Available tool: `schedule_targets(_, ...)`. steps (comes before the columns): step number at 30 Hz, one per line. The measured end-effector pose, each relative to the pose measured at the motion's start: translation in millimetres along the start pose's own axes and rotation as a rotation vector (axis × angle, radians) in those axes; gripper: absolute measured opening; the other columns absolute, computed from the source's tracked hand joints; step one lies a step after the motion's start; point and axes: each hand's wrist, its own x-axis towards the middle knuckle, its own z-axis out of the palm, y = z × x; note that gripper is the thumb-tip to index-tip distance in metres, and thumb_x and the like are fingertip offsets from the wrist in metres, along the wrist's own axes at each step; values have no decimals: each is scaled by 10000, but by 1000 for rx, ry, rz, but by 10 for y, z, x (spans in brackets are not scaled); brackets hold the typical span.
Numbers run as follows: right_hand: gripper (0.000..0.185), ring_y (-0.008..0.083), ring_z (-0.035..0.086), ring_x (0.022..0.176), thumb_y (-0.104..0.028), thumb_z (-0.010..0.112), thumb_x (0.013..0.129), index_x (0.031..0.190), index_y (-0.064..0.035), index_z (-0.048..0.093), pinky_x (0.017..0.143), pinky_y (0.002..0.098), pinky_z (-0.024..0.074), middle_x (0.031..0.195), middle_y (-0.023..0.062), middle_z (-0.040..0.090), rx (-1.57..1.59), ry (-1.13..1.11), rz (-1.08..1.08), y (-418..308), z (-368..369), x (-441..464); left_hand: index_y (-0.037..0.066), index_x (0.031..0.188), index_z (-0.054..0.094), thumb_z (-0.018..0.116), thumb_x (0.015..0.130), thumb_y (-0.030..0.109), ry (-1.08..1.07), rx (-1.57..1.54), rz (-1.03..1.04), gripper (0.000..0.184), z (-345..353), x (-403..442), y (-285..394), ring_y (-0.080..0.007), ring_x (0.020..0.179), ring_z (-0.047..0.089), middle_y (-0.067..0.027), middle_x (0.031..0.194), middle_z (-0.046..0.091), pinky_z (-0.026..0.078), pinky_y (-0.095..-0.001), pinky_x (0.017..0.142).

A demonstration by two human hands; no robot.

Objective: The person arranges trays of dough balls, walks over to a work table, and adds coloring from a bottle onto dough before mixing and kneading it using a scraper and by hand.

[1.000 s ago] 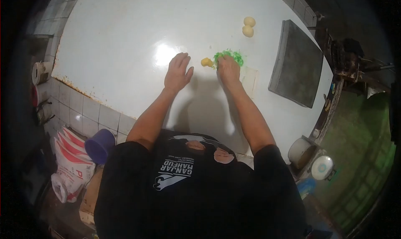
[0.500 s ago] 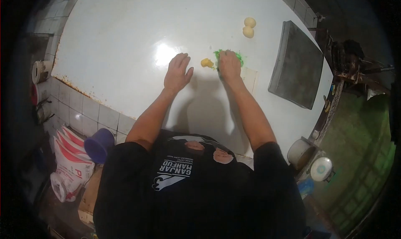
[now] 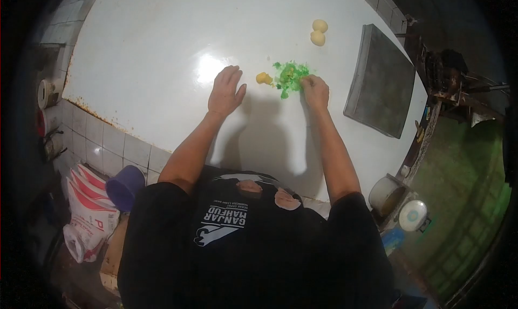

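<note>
The two hands are well apart. The left hand is spread over the white table, fingers stretched out, apparently holding nothing. The right hand bunches its fingertips at the right edge of the green smear; whether they pinch anything, I cannot tell. The smear lies on the table in ragged flecks, yellowish near its middle, with a yellow lump just beside it on the left. Short strokes from the outer flecks inward would probably work best, pressed lightly so the colour does not spread wider. The left hand is best kept clean and out of the way, and the pair of pale balls farther up should stay clear of stray green
</note>
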Motion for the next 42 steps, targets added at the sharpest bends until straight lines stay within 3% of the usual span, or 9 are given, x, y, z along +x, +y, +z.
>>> schedule_targets(6,248,389,691,1004,-258,669,949,1119,-105,762,872,511,555,1028,176,708,-131,66,-267,-527,109,-176,27,1338,596,733,912,168,-44,-18,-14,469,-4,14,-2,-380,1352,528,-162,1418,580,436,-489,1152)
schedule_targets(11,204,377,683,1000,-179,614,960,1081,-63,731,846,508,561,1015,165,704,-297,37,-400,-225,314,13,28,1340,593,735,913,174,-28,-6,-9,473,-17,13,-4,-381,1350,528,-163,1413,580,437,-493,1151)
schedule_targets(14,212,365,679,1012,-180,608,978,1098,-65,740,850,504,558,1016,158,704,-234,35,-188,-353,23,-15,33,1343,595,745,909,170,-14,-8,-12,480,14,19,-11,-381,1351,528,-161,1413,581,439,-492,1150)
schedule_targets(17,217,360,679,1008,-218,627,988,1123,-99,748,854,501,555,1023,152,700,-154,74,-390,-304,-93,-211,37,1345,598,755,903,167,-30,-12,-17,487,6,-31,-14,-379,1353,528,-158,1416,581,441,-489,1150)
schedule_targets(24,175,330,668,951,-209,783,883,995,-81,743,791,468,557,962,116,642,-173,66,-373,-179,299,-704,34,1336,607,755,901,171,-36,-12,-31,479,-8,6,11,-375,1357,527,-156,1421,583,439,-487,1152)
schedule_targets(30,142,325,649,951,-187,784,863,939,-78,735,806,466,540,953,103,631,-60,221,-367,-407,174,-379,35,1332,612,734,910,178,-13,-10,-15,461,20,-3,-4,-375,1359,526,-154,1422,584,437,-488,1153)
schedule_targets(34,165,334,641,957,-202,773,871,989,-89,757,813,458,526,990,107,657,-212,119,-516,-329,369,-233,34,1331,612,739,908,175,-25,-4,-19,463,6,28,-12,-377,1356,526,-157,1419,584,441,-488,1148)
schedule_targets(39,164,335,627,956,-247,791,844,934,-110,783,828,486,502,966,110,658,-155,204,-306,-289,296,-21,39,1335,608,741,914,164,-29,-20,-24,460,-2,-2,-2,-373,1357,527,-154,1418,580,447,-489,1142)
schedule_targets(42,167,337,629,953,-260,792,844,910,-107,786,836,496,500,942,117,669,-205,127,-346,-300,288,-138,39,1343,602,744,915,157,-43,-10,-26,466,-13,5,-6,-369,1360,526,-151,1422,579,446,-487,1144)
